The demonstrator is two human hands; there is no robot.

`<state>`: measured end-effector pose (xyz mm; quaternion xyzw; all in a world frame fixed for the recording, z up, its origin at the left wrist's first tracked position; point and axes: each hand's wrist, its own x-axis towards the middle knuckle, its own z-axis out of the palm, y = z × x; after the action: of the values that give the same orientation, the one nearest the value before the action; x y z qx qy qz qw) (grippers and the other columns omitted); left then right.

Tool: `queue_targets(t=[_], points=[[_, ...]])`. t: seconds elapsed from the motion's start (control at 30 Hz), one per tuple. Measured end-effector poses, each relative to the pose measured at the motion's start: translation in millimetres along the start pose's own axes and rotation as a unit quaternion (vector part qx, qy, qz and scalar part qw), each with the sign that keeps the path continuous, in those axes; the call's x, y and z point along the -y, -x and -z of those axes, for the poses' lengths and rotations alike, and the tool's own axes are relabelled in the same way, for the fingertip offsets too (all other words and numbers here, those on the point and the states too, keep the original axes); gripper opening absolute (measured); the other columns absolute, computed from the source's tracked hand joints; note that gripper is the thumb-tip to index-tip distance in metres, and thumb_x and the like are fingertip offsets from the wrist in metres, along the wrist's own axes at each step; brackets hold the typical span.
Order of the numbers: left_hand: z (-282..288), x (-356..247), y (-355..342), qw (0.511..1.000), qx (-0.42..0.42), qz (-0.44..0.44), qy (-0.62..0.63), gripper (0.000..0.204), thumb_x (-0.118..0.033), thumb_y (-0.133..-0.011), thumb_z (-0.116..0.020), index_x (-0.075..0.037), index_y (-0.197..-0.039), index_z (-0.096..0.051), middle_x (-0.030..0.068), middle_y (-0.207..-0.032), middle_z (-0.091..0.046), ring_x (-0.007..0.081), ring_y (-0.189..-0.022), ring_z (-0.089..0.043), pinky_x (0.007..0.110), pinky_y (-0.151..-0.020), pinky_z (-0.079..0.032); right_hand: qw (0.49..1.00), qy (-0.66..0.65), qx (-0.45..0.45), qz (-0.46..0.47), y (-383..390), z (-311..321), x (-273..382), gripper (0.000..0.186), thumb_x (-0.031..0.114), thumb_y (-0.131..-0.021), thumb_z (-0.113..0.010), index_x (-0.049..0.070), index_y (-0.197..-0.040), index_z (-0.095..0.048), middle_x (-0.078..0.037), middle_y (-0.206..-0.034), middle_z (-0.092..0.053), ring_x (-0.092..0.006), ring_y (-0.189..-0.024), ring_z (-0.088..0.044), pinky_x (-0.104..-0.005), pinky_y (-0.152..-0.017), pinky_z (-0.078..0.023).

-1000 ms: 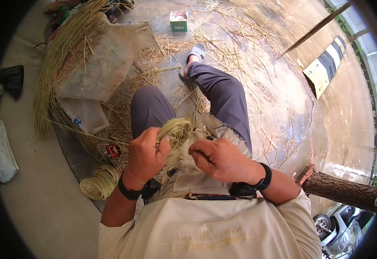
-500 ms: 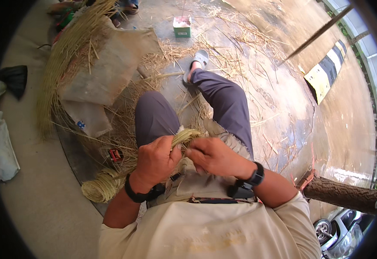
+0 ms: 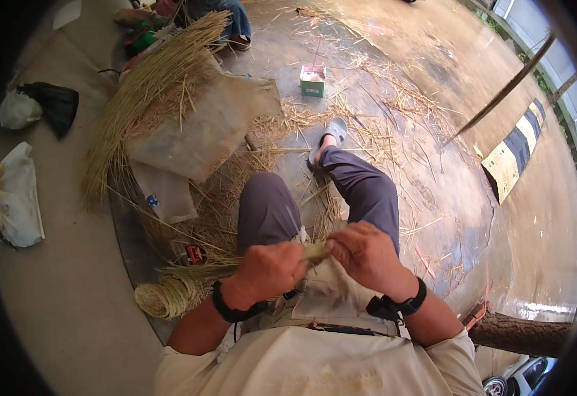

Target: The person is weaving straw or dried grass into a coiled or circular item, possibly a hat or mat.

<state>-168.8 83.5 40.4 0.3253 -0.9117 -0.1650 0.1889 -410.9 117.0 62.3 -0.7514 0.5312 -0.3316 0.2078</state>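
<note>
Above my lap, a short length of straw braid [image 3: 316, 253] spans the gap between my two hands. My left hand [image 3: 270, 269] is closed in a fist around its left end. My right hand [image 3: 367, 256] pinches the other end between thumb and fingers. Pale straw strands trail left from beneath my left hand toward a coiled roll of straw braid [image 3: 163, 297] beside my left forearm. A beige cloth [image 3: 334, 284] covers my lap under the hands. My fingers hide much of the braid.
A long straw bundle [image 3: 149, 86] and a sacking sheet [image 3: 202, 125] lie at the upper left. Loose stalks litter the ground around my feet. A green box [image 3: 313, 82] stands ahead, and a log [image 3: 519, 333] lies at right. Another person's leg [image 3: 237, 23] shows at the top.
My hands have moved apart, stretching the braid between them; before, they were close together with the braid curving up. The whole view has shifted, so the surroundings sit lower and further right.
</note>
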Motion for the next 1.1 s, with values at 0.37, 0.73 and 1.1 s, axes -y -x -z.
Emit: queue_targets(t=[0.37,0.73,1.1], points=[[-5,-18,-3,0.995,0.006,-0.099,-0.023,0.019,-0.017,-0.080,-0.075,-0.008,-0.081,-0.059,0.0057,-0.069,-0.060,0.0242,-0.061,-0.068,0.037,-0.054,-0.055,0.966,-0.207,0.098,-0.120,-30,-30,-20,0.019,0.015,-0.102,-0.065,-0.003,-0.102,-0.073,-0.014,-0.079,-0.071,-0.0219,-0.072,-0.071,-0.0359,-0.067,-0.054],[7,-13,-2,0.996,0.046,-0.080,0.015,0.017,-0.020,-0.081,-0.075,-0.009,-0.084,-0.062,0.0068,-0.072,-0.063,0.0247,-0.063,-0.069,0.038,-0.055,-0.056,0.583,-0.716,-0.106,-0.370,-37,4,-8,0.021,0.021,-0.111,-0.055,0.004,-0.123,-0.061,0.001,-0.074,-0.060,-0.0100,-0.070,-0.059,-0.0293,-0.057,-0.050],[90,53,48,0.994,0.076,0.064,-0.034,0.015,-0.019,-0.088,-0.071,-0.006,-0.092,-0.065,0.0129,-0.080,-0.068,0.0345,-0.068,-0.069,0.046,-0.060,-0.056,0.711,-0.545,-0.359,-0.265,83,182,-141,0.027,0.024,-0.112,-0.053,0.005,-0.132,-0.059,0.006,-0.071,-0.049,-0.0008,-0.051,-0.031,-0.0195,-0.040,-0.022]])
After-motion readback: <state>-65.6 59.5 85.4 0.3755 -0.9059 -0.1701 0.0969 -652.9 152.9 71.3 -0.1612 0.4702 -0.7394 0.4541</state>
